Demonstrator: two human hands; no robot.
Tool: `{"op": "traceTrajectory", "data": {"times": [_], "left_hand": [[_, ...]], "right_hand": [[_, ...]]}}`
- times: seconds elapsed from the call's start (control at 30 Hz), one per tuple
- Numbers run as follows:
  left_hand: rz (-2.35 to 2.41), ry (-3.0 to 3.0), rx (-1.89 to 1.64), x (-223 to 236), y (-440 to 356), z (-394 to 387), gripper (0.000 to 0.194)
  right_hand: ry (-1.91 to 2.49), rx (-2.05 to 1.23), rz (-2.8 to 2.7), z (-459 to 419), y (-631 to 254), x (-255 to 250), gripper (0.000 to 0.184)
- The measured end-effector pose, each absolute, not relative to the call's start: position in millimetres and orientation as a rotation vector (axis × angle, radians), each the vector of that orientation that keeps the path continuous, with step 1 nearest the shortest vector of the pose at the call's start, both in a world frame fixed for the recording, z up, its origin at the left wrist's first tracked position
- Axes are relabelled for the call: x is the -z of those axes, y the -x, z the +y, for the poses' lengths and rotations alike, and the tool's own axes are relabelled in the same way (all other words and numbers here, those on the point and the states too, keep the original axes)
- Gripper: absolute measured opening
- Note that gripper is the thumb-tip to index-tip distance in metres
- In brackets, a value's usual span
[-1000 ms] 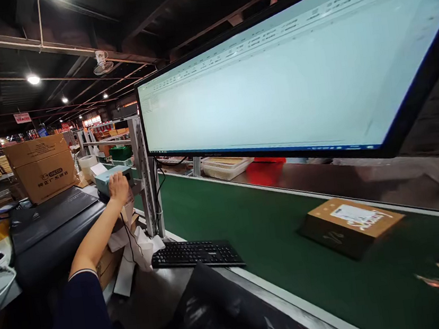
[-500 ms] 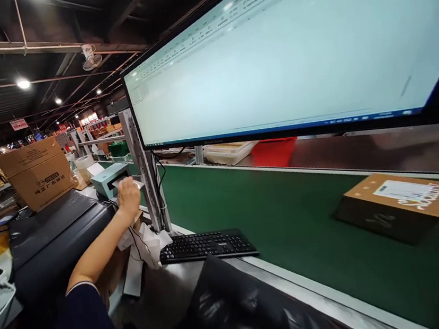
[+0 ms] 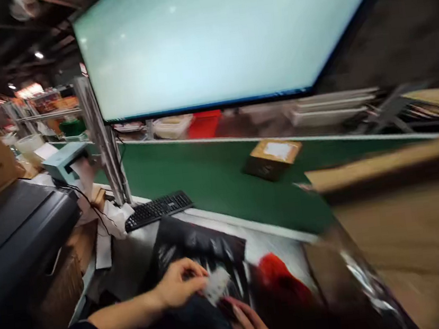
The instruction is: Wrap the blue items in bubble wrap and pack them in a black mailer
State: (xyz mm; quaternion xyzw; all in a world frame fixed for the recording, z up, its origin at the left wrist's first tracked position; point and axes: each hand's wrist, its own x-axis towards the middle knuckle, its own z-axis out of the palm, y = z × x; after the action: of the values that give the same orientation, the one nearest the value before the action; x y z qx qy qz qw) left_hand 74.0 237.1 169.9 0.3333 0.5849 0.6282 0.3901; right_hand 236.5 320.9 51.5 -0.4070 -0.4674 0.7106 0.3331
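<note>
A small white printed label (image 3: 217,286) is pinched between the thumb and forefinger of my left hand (image 3: 178,284). Just below the label's lower edge, my right hand (image 3: 251,325) has its fingers curled together around something dark, blurred and partly hidden. Both hands are above a shiny black plastic bag (image 3: 200,241) on the metal bench. At the left stands a pale blue label printer (image 3: 66,161) with a whitish strip at its front.
A black keyboard (image 3: 159,209) lies beside a green conveyor belt (image 3: 205,182) carrying a taped, labelled carton (image 3: 272,158). A large monitor (image 3: 197,44) hangs above. Something red (image 3: 279,274) lies right of the bag. Large cardboard (image 3: 411,226) fills the right side.
My left hand has left the printer and come down over the black bag, holding the label. My right hand has come into view. The view has swung right, and the carton appears farther left.
</note>
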Motion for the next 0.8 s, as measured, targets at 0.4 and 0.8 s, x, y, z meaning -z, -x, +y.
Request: {"op": "traceTrajectory", "data": {"times": [0.4, 0.8], "left_hand": [[1.677, -0.343, -1.552, -34.0, -43.6, 201.2, 0.032], [2.566, -1.314, -0.462, -21.4, -0.9, 322.5, 0.032]], "right_hand": [[1.226, -1.599, -0.933, 291.6, -223.3, -6.2, 0.051], [1.468, -0.858, -1.908, 416.8, -162.1, -1.0, 0.029]]}}
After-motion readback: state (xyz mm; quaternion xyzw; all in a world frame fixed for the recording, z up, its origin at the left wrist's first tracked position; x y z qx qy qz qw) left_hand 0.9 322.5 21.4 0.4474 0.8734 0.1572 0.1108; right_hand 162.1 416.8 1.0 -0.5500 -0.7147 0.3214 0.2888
